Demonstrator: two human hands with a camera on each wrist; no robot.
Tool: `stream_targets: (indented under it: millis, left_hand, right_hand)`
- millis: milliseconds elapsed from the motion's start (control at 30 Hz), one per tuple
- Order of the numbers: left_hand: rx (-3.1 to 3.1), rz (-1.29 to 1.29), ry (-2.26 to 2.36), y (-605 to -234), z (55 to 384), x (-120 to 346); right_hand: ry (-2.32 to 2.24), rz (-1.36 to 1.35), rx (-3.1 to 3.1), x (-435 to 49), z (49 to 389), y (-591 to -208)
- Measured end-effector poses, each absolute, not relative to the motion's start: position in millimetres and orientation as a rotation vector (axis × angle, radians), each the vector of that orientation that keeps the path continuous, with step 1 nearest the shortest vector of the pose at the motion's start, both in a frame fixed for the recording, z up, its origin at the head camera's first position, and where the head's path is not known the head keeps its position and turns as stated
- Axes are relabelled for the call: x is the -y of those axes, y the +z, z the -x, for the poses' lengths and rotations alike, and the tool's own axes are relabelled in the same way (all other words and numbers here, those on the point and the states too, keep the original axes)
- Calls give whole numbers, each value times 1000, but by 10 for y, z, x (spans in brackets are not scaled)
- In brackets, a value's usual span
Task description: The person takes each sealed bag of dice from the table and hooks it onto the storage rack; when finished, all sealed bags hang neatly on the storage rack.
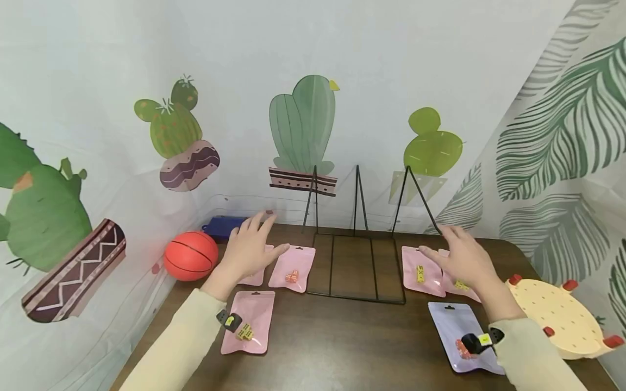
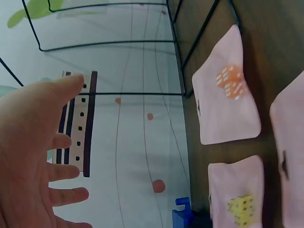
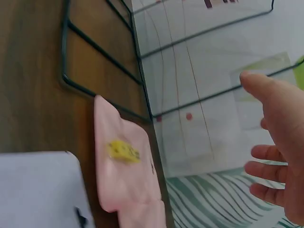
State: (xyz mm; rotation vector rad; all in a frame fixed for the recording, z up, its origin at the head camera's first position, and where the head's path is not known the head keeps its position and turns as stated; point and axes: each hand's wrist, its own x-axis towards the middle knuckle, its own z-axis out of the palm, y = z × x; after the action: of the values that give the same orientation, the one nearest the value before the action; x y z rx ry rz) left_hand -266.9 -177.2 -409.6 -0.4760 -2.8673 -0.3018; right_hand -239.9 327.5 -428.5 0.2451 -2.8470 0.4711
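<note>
Both hands hover over the table with fingers spread, holding nothing. My left hand [image 1: 250,247] is over the left-hand pink zip pouches; one pouch [image 1: 251,279] lies partly hidden beneath it. Beside that, a pink pouch with orange dice [image 1: 293,260] lies near the black wire rack [image 1: 356,296]. Nearer the front is a pink pouch with yellow dice [image 1: 254,309]. My right hand [image 1: 464,260] is right of the rack, partly covering a pink pouch [image 1: 473,293]. Another pink pouch with yellow dice [image 1: 413,258] lies to its left. A lilac pouch [image 1: 447,320] with orange dice lies in front, partly behind the wrist strap.
A red toy basketball [image 1: 191,256] sits at the left table edge, with a dark blue object [image 1: 222,227] behind it. On the right is a pale yellow round piece with red pegs [image 1: 557,315]. The rack's wire uprights [image 1: 356,198] rise before a cactus-print curtain.
</note>
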Motion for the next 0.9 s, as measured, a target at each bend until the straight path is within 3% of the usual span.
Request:
stream_targets:
  millis: [367,900]
  left_hand:
    - [2807,437,-373,-4521,2132,1853]
    - [2969,216,-357,-5077,1497,2178]
  right_hand:
    - [675,-380,2732,-2933,2055,-4734]
    - [914,-237,2890,-2628,1846,-5375]
